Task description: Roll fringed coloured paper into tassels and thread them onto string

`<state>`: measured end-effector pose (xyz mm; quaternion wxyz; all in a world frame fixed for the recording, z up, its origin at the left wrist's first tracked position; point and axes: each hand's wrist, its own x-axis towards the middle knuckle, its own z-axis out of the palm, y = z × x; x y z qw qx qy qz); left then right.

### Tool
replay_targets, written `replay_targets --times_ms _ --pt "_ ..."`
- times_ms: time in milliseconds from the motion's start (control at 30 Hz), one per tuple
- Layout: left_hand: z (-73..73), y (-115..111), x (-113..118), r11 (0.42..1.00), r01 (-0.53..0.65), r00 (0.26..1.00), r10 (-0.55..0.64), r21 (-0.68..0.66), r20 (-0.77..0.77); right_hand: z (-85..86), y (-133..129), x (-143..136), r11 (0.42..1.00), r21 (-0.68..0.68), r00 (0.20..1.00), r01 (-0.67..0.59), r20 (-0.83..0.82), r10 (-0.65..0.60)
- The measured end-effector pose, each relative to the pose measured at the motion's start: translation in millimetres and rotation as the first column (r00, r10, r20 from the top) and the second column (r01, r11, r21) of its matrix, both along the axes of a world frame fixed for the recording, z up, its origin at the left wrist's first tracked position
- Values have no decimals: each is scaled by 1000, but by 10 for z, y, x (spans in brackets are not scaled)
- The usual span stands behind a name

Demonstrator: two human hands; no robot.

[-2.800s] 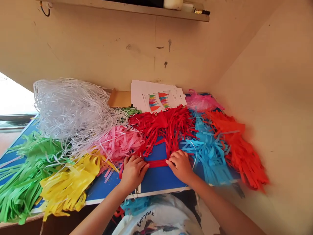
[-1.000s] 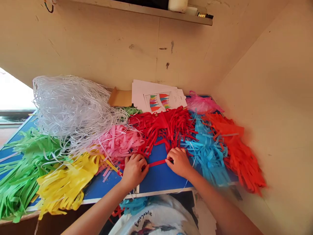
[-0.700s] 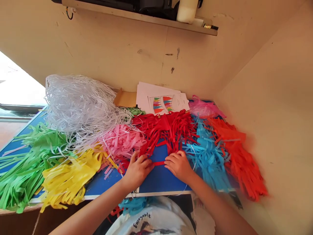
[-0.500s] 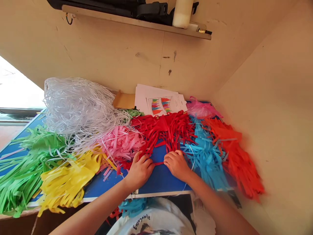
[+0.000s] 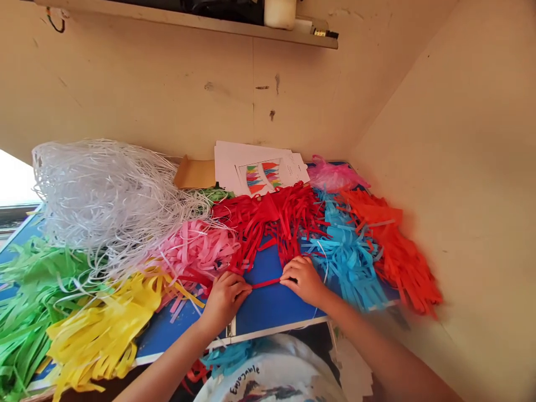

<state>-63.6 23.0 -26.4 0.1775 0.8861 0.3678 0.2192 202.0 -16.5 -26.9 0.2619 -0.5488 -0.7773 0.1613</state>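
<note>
A narrow red strip (image 5: pixel 266 283) runs taut between my two hands, low over the blue tabletop (image 5: pixel 262 312). My left hand (image 5: pixel 226 295) pinches one end between thumb and fingers. The other end is pinched by my right hand (image 5: pixel 304 280). Just beyond them lies a heap of red fringed material (image 5: pixel 274 212), its strips hanging toward my hands. Pink fringe (image 5: pixel 196 248) lies beyond my left hand, and blue fringe (image 5: pixel 349 251) sits to the right of my right hand.
Yellow fringe (image 5: pixel 100 324) and green fringe (image 5: pixel 37 301) spread at the left, below a tangle of white string (image 5: pixel 104 190). Orange fringe (image 5: pixel 397 257) covers the right end. Printed cards (image 5: pixel 268 170) and a pink plastic bag (image 5: pixel 335 174) lie by the wall, under a shelf (image 5: pixel 188 21).
My hands have moved apart, the left one going left, so a longer piece of the red strip shows between them. The camera view has shifted a little.
</note>
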Motion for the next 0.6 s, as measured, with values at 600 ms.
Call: replay_targets --times_ms 600 --pt "87 -125 300 947 24 993 14 321 -116 196 82 -193 947 171 887 -273 425 179"
